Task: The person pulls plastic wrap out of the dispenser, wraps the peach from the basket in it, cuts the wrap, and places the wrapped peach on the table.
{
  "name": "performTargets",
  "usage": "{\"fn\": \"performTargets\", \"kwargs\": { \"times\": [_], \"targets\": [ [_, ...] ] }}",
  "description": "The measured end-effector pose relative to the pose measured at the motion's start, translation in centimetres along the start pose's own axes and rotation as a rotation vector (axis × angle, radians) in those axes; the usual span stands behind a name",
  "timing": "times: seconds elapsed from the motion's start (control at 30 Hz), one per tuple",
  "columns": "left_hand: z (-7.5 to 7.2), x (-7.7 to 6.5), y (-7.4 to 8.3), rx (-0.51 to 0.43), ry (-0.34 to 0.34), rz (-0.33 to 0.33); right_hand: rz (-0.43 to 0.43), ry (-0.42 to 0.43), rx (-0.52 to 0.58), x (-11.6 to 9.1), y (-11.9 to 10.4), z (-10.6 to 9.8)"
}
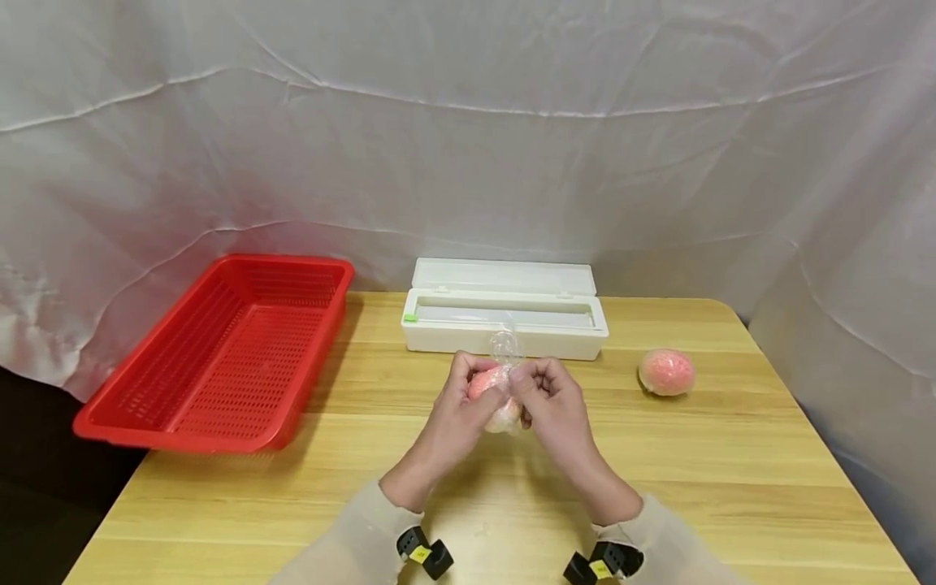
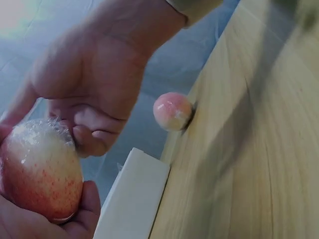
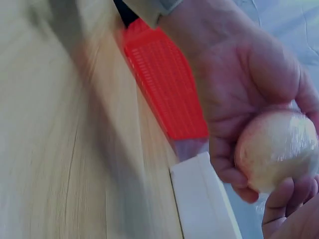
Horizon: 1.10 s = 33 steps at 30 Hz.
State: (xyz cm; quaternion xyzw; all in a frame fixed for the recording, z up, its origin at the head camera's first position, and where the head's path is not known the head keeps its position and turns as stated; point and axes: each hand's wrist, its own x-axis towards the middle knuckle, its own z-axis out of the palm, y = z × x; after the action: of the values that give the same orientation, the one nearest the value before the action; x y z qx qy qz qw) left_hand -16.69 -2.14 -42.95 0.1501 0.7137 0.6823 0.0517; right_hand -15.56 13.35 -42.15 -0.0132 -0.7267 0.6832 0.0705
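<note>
A pink and cream peach [image 1: 486,382] in clear cling film is between the two hands above the table's middle. My left hand [image 1: 458,404] grips it, fingers curled round its far side and thumb over the near side. At its right side, my right hand [image 1: 553,404] pinches the cling film [image 1: 506,348], whose loose end stands up beyond the fingers. In the left wrist view the wrapped peach [image 2: 42,169] shows red speckles low down and wrinkled film on top. The right wrist view shows its pale, shiny side, with left fingers bent along the peach [image 3: 276,147].
Beyond the hands, a white cling film box [image 1: 504,345] stands with its lid raised and a green tab at its left end. A second wrapped peach [image 1: 667,372] lies to the right. The red basket [image 1: 292,431] stands at the left, near the table edge.
</note>
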Motion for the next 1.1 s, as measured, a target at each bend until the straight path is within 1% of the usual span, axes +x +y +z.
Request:
{"fn": "performTargets", "kwargs": {
  "times": [0.07, 0.13, 0.2, 0.27, 0.33, 0.5, 0.6, 0.67, 0.73, 0.77, 0.8, 0.83, 0.9, 1.0, 1.1],
  "targets": [
    [0.3, -0.1, -0.1, 0.039, 0.021, 0.025, -0.012, 0.025, 0.004, -0.1, 0.1, 0.4],
    [0.6, -0.2, -0.2, 0.079, 0.045, 0.054, -0.023, 0.067, 0.010, 0.0, 0.1, 0.8],
    [0.9, -0.3, -0.3, 0.122, 0.074, 0.080, -0.017, 0.107, 0.024, 0.1, 0.2, 1.1],
    [1.0, -0.3, -0.4, 0.145, 0.100, 0.090, -0.004, 0.127, 0.050, 0.1, 0.3, 1.4],
    [1.0, -0.3, -0.5, 0.166, 0.119, 0.096, 0.020, 0.126, 0.084, 0.1, 0.3, 1.6],
    [0.9, -0.4, -0.8, 0.180, 0.142, 0.078, 0.129, 0.124, 0.170, -0.2, 0.5, 1.5],
    [1.0, -0.4, -0.8, 0.157, 0.150, 0.076, 0.194, 0.089, 0.176, -0.5, 0.6, 1.5],
    [1.1, -0.5, -0.7, 0.153, 0.138, 0.090, 0.221, 0.012, 0.185, -0.5, 0.6, 1.6],
    [1.3, -0.5, -0.7, 0.150, 0.121, 0.103, 0.255, -0.068, 0.239, -0.5, 0.4, 1.7],
    [1.5, -0.6, -0.6, 0.160, 0.117, 0.109, 0.269, -0.093, 0.274, -0.4, 0.2, 1.9],
    [1.6, -0.6, -0.6, 0.171, 0.115, 0.120, 0.270, -0.108, 0.312, -0.4, 0.1, 2.0],
    [1.7, -0.6, -0.5, 0.184, 0.113, 0.129, 0.265, -0.105, 0.342, -0.3, 0.0, 2.2],
    [1.9, -0.5, -0.4, 0.204, 0.121, 0.144, 0.249, -0.060, 0.380, -0.2, -0.2, 2.4],
    [2.1, -0.5, -0.3, 0.233, 0.137, 0.170, 0.203, 0.039, 0.357, -0.1, -0.4, 2.9],
    [2.2, -0.5, -0.3, 0.244, 0.145, 0.166, 0.202, 0.128, 0.320, -0.1, -0.5, 3.3]
  ]
}}
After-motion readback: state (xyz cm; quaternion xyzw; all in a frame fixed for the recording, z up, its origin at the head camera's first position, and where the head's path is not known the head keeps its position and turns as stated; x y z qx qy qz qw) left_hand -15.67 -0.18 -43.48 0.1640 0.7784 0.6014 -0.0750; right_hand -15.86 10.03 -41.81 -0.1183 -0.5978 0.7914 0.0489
